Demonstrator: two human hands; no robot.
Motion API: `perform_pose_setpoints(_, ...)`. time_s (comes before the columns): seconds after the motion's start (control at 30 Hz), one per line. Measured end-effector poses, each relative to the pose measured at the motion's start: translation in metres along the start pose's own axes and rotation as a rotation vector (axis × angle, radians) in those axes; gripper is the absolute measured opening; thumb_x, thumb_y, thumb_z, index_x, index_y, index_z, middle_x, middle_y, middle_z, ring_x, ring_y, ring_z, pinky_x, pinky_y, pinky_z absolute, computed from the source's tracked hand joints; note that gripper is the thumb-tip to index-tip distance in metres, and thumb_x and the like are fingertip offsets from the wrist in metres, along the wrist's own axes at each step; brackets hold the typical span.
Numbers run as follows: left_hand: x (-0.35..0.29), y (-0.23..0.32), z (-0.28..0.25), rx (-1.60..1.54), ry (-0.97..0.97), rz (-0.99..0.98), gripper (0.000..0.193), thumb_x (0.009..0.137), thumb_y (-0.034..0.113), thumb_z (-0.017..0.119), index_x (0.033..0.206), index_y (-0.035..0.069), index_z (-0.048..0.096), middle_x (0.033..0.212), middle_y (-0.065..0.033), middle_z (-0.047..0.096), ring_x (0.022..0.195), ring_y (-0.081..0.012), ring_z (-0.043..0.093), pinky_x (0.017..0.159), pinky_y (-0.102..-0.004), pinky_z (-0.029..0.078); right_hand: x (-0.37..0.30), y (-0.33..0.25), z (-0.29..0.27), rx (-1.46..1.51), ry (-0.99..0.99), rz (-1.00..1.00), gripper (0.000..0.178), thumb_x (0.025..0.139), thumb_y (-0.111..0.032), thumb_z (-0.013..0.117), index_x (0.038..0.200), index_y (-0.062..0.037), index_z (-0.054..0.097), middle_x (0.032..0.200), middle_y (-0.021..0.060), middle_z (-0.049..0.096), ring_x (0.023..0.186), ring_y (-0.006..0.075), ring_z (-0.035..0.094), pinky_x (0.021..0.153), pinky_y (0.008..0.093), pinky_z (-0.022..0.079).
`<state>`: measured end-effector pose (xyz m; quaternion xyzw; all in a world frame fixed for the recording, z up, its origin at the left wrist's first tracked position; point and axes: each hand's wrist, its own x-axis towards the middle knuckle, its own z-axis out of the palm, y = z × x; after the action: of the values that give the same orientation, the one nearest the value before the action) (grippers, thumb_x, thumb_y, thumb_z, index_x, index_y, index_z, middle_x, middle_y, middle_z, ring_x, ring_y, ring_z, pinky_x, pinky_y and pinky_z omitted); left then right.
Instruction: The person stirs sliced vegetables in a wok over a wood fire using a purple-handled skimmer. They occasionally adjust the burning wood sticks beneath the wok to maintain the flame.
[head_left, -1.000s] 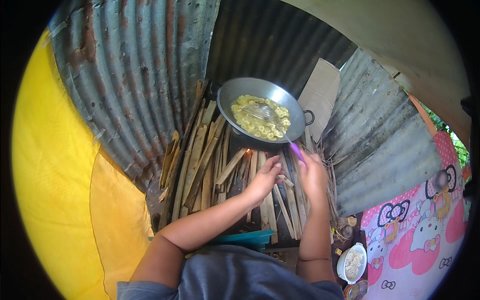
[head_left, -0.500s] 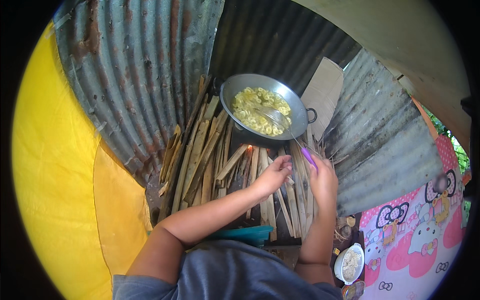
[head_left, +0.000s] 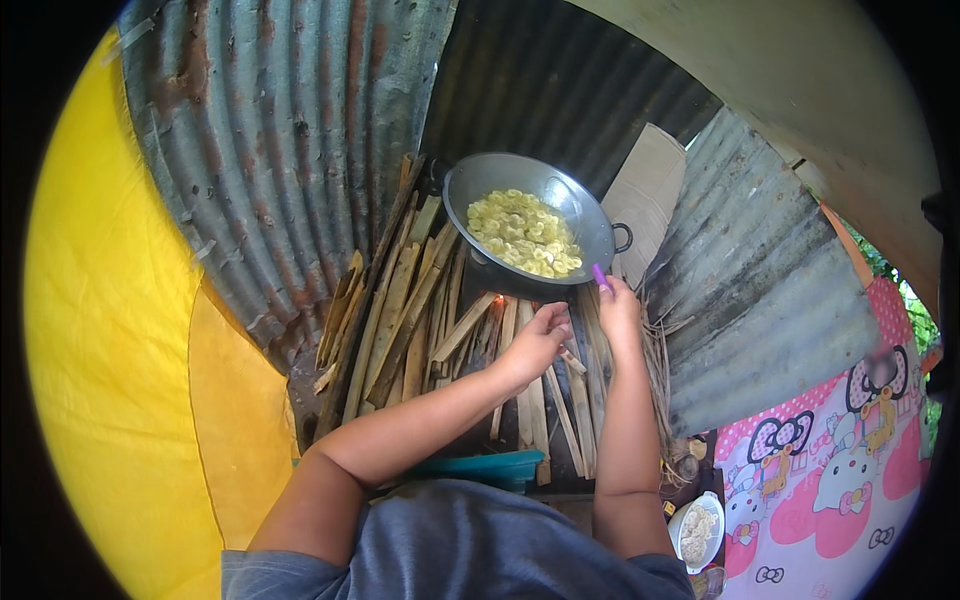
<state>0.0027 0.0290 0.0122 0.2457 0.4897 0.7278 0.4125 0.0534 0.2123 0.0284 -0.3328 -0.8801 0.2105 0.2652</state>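
Observation:
My right hand [head_left: 621,315] is closed around the purple handle of a wire skimmer [head_left: 601,276] at the pan's near right rim. Its wire head cannot be made out among the food. The wide grey metal frying pan [head_left: 592,207] holds pale yellow ring-shaped slices [head_left: 525,232] in oil. Below the pan's near side, my left hand [head_left: 537,345] hovers over the firewood with fingers loosely bent and the thumb apart. Nothing shows in it.
Long split firewood sticks [head_left: 402,300] run under the pan, where a small flame [head_left: 499,299] glows. Corrugated metal sheets [head_left: 270,150] and a cardboard piece [head_left: 645,190] surround the fire. A white bowl [head_left: 697,532] of pale contents stands at lower right, beside a pink patterned cloth [head_left: 815,500].
My right hand has moved up toward the pan's rim with the skimmer, whose wire head no longer shows above the slices. My left hand has shifted slightly left and down.

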Motion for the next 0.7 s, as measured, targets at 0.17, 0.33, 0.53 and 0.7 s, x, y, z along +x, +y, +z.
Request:
perform_pose_setpoints(0.17,0.001,0.003,-0.007,0.005,0.03,0.001,0.044,0.095,0.01,0.045,0.137,0.003,0.034,0.129,-0.013,0.047,0.106,-0.0175,0.053,0.09,-0.0305,0.044,0.019,0.011,-0.008,0.121,0.057,-0.042,0.031,0.09,-0.018,0.055,0.114,0.0003,0.06,0.099,0.0225,0.065,0.092,0.0319,0.064,0.08,0.0375,0.048)
perform_pose_setpoints(0.33,0.005,0.0,-0.001,-0.003,0.006,0.014,0.045,0.095,0.01,0.045,0.137,0.003,0.034,0.129,-0.0131,0.047,0.106,-0.0175,0.054,0.089,-0.0302,0.044,0.042,0.017,0.02,-0.123,0.134,0.021,0.029,0.09,-0.02,0.053,0.114,-0.0047,0.06,0.097,0.0233,0.063,0.092,0.0395,0.061,0.08,0.0457,0.048)
perform_pose_setpoints(0.53,0.007,0.002,-0.005,-0.021,0.045,-0.023,0.045,0.094,0.01,0.046,0.137,0.003,0.034,0.129,-0.0126,0.047,0.106,-0.017,0.053,0.09,-0.0304,0.044,-0.019,-0.021,-0.003,-0.022,0.04,-0.287,0.03,0.089,-0.019,0.055,0.116,-0.0075,0.059,0.102,0.0197,0.06,0.093,0.0376,0.059,0.08,0.0442,0.047)
perform_pose_setpoints(0.7,0.003,0.004,-0.01,-0.041,0.048,0.011,0.045,0.094,0.01,0.045,0.137,0.003,0.034,0.128,-0.0115,0.047,0.106,-0.0167,0.053,0.092,-0.031,0.043,-0.063,-0.048,-0.052,-0.219,-0.078,-0.085,0.029,0.088,-0.015,0.056,0.116,-0.0071,0.06,0.102,0.0178,0.06,0.093,0.0355,0.059,0.081,0.0409,0.046)
